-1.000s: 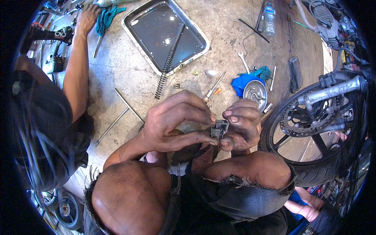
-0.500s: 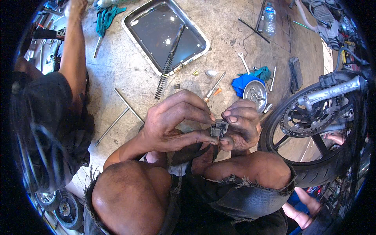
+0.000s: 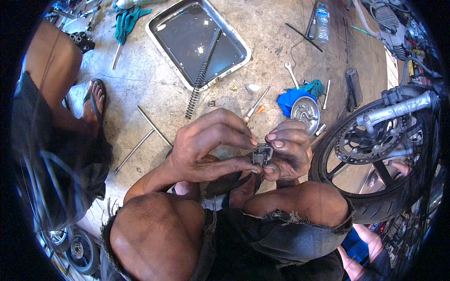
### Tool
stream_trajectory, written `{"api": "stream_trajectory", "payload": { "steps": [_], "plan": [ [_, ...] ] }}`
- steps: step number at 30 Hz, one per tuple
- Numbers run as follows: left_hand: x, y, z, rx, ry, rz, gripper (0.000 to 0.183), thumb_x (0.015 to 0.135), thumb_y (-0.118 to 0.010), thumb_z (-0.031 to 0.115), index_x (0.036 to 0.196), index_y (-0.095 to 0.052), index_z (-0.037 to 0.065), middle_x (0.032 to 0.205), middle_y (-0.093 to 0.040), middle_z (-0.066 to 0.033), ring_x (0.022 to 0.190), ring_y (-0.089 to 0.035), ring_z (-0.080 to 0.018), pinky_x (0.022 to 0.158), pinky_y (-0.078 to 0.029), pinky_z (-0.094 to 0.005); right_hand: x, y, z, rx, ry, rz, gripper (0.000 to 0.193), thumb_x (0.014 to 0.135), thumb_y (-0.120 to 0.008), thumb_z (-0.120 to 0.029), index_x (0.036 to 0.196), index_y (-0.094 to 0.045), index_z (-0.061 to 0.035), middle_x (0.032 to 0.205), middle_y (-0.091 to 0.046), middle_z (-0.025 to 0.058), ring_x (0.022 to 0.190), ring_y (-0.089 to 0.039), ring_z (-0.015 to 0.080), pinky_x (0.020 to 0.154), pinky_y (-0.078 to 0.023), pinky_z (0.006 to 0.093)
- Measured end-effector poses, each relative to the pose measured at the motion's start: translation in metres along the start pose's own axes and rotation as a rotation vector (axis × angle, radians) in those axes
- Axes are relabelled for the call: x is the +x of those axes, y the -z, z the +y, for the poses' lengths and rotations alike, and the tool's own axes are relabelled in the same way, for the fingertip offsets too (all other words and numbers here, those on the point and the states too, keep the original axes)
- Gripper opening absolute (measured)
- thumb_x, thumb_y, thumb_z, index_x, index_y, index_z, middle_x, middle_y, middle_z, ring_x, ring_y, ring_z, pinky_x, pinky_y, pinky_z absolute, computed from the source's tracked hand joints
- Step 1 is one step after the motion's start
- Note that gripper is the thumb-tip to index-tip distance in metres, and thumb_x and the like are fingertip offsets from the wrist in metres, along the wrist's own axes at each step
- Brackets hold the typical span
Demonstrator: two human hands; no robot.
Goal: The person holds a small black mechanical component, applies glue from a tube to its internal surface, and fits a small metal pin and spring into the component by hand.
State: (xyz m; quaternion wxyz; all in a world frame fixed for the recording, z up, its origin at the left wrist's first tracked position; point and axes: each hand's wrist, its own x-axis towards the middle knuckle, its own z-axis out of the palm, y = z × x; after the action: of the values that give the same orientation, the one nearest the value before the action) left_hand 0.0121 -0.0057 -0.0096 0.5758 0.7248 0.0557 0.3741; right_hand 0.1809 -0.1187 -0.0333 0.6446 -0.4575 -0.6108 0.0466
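A small black plastic housing (image 3: 262,153), squarish with an open, slotted face, is pinched between my two hands above my knees. My left hand (image 3: 211,145) grips its left side with thumb and fingertips. On its right side, the thumb and curled fingers of my right hand (image 3: 289,150) press against it. Dark grime covers the fingers of both hands. Beyond them on the floor lie a screwdriver (image 3: 256,106), an orange cone-shaped piece (image 3: 260,109) and a round metal cover (image 3: 305,114) on a blue cloth (image 3: 287,99).
A metal tray (image 3: 153,35) of dark liquid has a long coil spring (image 3: 202,75) leaning over its rim. Left lies a T-handle wrench (image 3: 151,129), near another person's sandalled foot (image 3: 93,104). A wheel with tyre (image 3: 323,175) stands right; a spanner (image 3: 291,74) and water bottle (image 3: 322,23) lie farther off.
The other person's outstretched arm at the left has drawn away, and their leg and sandalled foot now show. My hands and the black housing have hardly moved.
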Motion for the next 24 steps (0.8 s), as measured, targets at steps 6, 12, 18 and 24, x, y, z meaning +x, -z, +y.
{"api": "stream_trajectory", "payload": {
  "steps": [6,12,18,24],
  "plan": [
    [-0.0002,-0.0007,0.0018,0.036,-0.001,0.000,0.034,0.069,-0.084,0.010,0.096,-0.066,0.001,0.095,-0.065,-0.0131,0.087,-0.067,-0.0254,0.072,-0.054,-0.0336,-0.0018,-0.0020,-0.0006,0.023,-0.015,0.009,0.043,0.076,-0.079,-0.036,0.095,-0.067,-0.0002,0.089,-0.068,0.0132,0.077,-0.062,0.0241,0.066,-0.048,0.0351],
    [0.0027,-0.0005,0.0036,0.035,0.022,0.001,0.031,0.071,-0.082,0.010,0.096,-0.067,0.000,0.095,-0.066,-0.0132,0.087,-0.066,-0.0246,0.073,-0.054,-0.0323,0.0016,0.0024,-0.0015,0.035,-0.030,-0.033,0.043,0.074,-0.081,-0.034,0.095,-0.066,0.0006,0.090,-0.068,0.0137,0.078,-0.063,0.0250,0.068,-0.049,0.0355],
    [0.0034,0.0013,0.0044,0.046,0.018,-0.009,0.032,0.069,-0.083,0.010,0.095,-0.067,0.000,0.095,-0.066,-0.0130,0.086,-0.066,-0.0248,0.073,-0.054,-0.0332,0.0005,0.0022,-0.0051,0.034,-0.075,-0.042,0.041,0.075,-0.081,-0.032,0.095,-0.066,0.0010,0.090,-0.067,0.0134,0.079,-0.064,0.0252,0.068,-0.050,0.0352],
    [0.0012,0.0024,0.0023,0.051,0.055,-0.028,0.036,0.065,-0.087,0.012,0.095,-0.067,0.003,0.095,-0.066,-0.0127,0.087,-0.066,-0.0258,0.074,-0.052,-0.0355,0.0007,0.0022,-0.0058,0.007,-0.084,-0.040,0.040,0.075,-0.081,-0.031,0.095,-0.067,0.0005,0.089,-0.067,0.0125,0.079,-0.064,0.0245,0.068,-0.050,0.0345]
  ]
}}
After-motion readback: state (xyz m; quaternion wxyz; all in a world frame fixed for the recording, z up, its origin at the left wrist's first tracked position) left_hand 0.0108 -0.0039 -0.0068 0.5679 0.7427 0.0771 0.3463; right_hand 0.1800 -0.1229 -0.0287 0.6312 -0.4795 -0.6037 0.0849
